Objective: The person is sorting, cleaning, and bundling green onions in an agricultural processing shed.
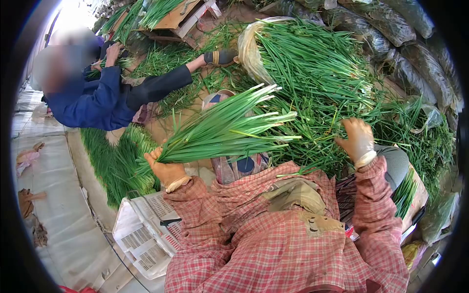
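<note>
- A co-worker (93,100) is sitting at ten o'clock, stretching one leg towards the middle.
- A large pile of green stalks (312,63) is spreading at one o'clock, partly in clear plastic (250,51).
- Laid bunches (115,163) are covering the floor at nine o'clock.
- One held bunch (220,132) is fanning across the centre, pale ends pointing to two o'clock.
- The left hand (166,168), at eight o'clock, is gripping its leafy end.
- The right hand (359,138), at three o'clock, is holding nothing, its thumb and fingers parting.

Co-worker (93,100): head blurred. White printed carton (146,239): lettering too small to read from where I stand. Plastic-wrapped bundles (395,22): cut off above. Left hand (168,169): fingers partly hidden by green stalks (220,129).
</note>
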Tool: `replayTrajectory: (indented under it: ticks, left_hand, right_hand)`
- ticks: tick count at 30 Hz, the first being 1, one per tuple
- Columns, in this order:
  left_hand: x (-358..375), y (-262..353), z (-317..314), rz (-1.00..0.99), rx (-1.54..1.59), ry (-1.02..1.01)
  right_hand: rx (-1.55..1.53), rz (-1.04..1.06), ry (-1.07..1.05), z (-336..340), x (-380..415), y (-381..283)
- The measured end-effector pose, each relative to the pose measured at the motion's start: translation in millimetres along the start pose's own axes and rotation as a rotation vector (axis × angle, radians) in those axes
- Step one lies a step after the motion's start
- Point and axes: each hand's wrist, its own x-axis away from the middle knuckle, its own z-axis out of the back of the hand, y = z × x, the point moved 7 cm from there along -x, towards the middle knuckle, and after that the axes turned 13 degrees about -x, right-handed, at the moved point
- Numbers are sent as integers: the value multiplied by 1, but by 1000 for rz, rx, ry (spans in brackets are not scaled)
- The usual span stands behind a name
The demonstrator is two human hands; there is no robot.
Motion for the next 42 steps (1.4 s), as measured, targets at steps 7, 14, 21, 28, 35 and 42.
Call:
replayTrajectory:
  ticks: [7, 14, 21, 28, 35, 42]
  left_hand:
    - [8, 5, -17, -38, 1, 22]
    - [16, 14, -38, -118, -47, -156]
    - [35, 17, -72, -147, -25, -350]
    - [45, 27, -86, -220, -97, -440]
    - [28, 22, -64, -191, 5, -449]
    - [30, 23, -73, -223, -36, -481]
  right_hand:
    - [-40, 385, -133, -130, -41, -141]
    - [-768, 250, -1111, -74, 29, -93]
    - [-122, 675, -156, -83, -46, -189]
    - [-694, 659, -146, -139, -72, -196]
    - [-1526, -172, -49, -16, -46, -1]
    - [545, -37, 52, 24, -21, 56]
